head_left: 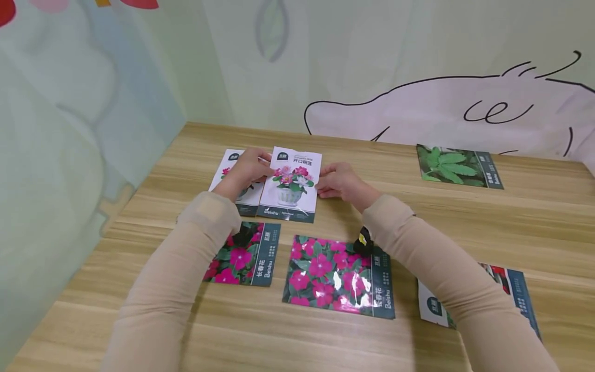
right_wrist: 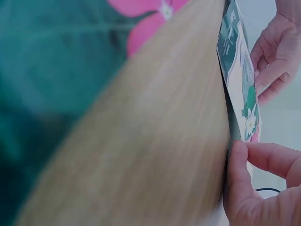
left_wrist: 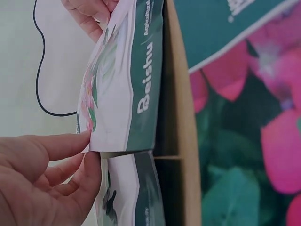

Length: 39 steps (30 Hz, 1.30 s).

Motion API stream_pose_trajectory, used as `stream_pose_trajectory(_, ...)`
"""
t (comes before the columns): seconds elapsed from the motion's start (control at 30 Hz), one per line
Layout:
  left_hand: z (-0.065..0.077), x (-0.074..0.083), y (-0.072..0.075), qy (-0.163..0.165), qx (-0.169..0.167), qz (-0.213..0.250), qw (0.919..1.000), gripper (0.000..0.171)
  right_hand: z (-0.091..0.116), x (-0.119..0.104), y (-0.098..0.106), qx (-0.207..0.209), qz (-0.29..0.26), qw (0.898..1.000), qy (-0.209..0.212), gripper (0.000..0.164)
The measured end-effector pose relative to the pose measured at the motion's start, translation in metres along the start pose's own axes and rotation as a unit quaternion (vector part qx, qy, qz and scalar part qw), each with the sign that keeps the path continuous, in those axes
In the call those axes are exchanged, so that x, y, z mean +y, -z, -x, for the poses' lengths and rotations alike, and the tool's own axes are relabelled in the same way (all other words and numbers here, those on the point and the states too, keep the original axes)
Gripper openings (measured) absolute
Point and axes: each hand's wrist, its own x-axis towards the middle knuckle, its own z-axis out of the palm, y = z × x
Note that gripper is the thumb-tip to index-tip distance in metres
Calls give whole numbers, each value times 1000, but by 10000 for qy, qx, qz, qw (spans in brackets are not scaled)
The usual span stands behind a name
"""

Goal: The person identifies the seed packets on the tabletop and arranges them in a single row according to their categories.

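A white seed packet (head_left: 289, 201) with a picture of potted pink flowers lies between my two hands in the head view. My left hand (head_left: 248, 169) pinches its left edge between thumb and fingers; the left wrist view shows that edge (left_wrist: 110, 136) at the fingertips. At the opposite edge, my right hand (head_left: 343, 182) pinches the packet with thumb and forefinger. Beside it on the left, a second white packet (head_left: 252, 200) is partly covered by my left hand and overlapped by the first packet's edge.
Nearer me lie two packets with magenta flowers, one on the left (head_left: 240, 258) and one in the middle (head_left: 321, 266). A green-leaf packet (head_left: 451, 165) is at the back right. My right sleeve (head_left: 441, 263) partly hides more packets (head_left: 432, 306). A printed wall (head_left: 353, 62) borders the table.
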Motion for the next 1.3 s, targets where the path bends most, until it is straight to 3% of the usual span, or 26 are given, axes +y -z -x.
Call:
stream_pose_trajectory(0.3, 2, 1, 3, -170, 137, -387, 9990, 39, -1, -1, 0, 47, 162, 9999, -26, 46)
stream_pose_trajectory(0.53, 4, 1, 4, -186, 123, -341, 9992, 39, -1, -2, 4, -12, 243, 9997, -86, 48)
stream_pose_trajectory(0.7, 5, 4, 1, -439, 91, -444, 9980, 38, 2, -2, 16, -95, 371, 9992, -88, 47)
stream_pose_trajectory(0.8, 5, 7, -2, -380, -29, -518, 9979, 39, 3, -2, 30, -137, 327, 9993, -106, 45)
stream_pose_trajectory(0.93, 2, 11, -8, -120, -423, 253, 9987, 41, 3, 1, 52, -229, 318, 9992, -60, 41)
stream_pose_trajectory(1.07, 2, 18, -13, 78, -803, 1287, 9884, 45, 6, 4, 71, -478, 362, 9982, 40, 36)
stream_pose_trajectory(1.3, 5, 34, -30, 210, -1215, 1856, 9749, 47, 15, 8, 117, -602, 485, 9970, 24, 34)
